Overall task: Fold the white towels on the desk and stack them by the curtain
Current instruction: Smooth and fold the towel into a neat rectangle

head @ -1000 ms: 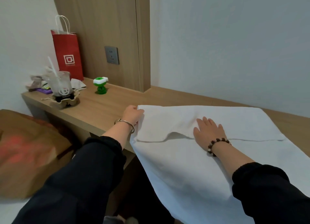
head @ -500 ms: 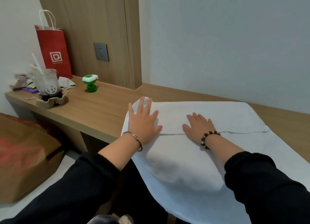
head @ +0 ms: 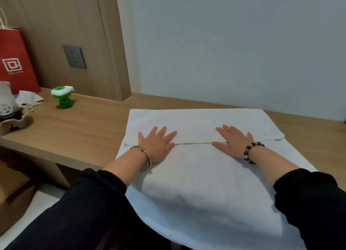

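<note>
On the wooden desk (head: 84,130), a white towel (head: 206,178) lies spread flat, its near part hanging over the front edge toward the person. Its far portion is folded back toward the near side, and the folded edge runs as a thin seam across the middle. The left hand (head: 157,145) lies palm down on the towel at the left end of that seam, fingers straight and spread, gripping nothing. The right hand (head: 232,143) lies flat in the same way near the right end of the seam, fingers extended, thumb along the fold. A metal bangle (head: 144,156) circles the left wrist and a bead bracelet (head: 250,152) the right; both arms wear dark sleeves (head: 89,208).

Well to the left of the towel, a small green and white plastic object (head: 62,96) stands on the desk. Farther left are a crumpled cloth (head: 30,98), a plastic cup (head: 6,100) in a paper carrier, and a red paper bag (head: 13,62) against a wood panel that carries a grey wall socket (head: 74,56).
</note>
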`<state>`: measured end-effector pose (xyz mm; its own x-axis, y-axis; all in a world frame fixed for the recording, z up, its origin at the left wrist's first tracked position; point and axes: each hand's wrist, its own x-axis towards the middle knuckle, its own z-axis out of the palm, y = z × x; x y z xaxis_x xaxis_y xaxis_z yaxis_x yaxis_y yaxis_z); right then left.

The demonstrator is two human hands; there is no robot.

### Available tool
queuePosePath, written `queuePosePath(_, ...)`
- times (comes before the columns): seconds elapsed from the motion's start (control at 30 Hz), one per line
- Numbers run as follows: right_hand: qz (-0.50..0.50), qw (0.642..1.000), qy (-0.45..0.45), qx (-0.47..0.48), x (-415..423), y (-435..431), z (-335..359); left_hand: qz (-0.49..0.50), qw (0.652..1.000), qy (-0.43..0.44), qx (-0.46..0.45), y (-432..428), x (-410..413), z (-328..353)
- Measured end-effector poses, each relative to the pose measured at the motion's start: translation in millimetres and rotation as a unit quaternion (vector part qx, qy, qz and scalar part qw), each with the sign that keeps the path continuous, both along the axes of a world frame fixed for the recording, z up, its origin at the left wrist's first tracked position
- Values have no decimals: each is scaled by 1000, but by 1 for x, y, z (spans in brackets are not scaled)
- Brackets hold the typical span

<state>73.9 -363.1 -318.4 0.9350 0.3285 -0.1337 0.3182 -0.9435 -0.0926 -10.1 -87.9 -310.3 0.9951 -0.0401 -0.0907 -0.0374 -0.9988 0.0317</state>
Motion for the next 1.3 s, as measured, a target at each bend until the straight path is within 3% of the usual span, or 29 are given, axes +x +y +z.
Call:
queuePosePath(0.33, -116, 993, -17, 11, 77, -25, 1, -55, 998, 25, -18, -22, 145, 3)
queuePosePath(0.5, -112, 992, -49, 14, 102, -24, 5, -76, 997, -13, -19, -20, 177, 13)
queuePosePath(0.6, -61, 994, -85, 34, 101, -21, 10, -33, 999, -42, -13, -21, 182, 10)
queuePosePath(0.67, -83, 991, -99, 31, 97, -21, 16, 2, 997, -70, -40, -23, 180, 15)
queuePosePath(0.8, -147, 973, -160, -83, 86, -31, 34, -18, 987, -157, -20, -28, 172, 39)
queuePosePath(1.1, -120, 931, -342, -42, 24, -38, 87, -31, 969, -244, -36, -29, 109, 89)
queuePosePath(1.3, -100, 920, -378, 14, -57, -43, 101, -30, 946, -303, -112, -28, 24, 88)
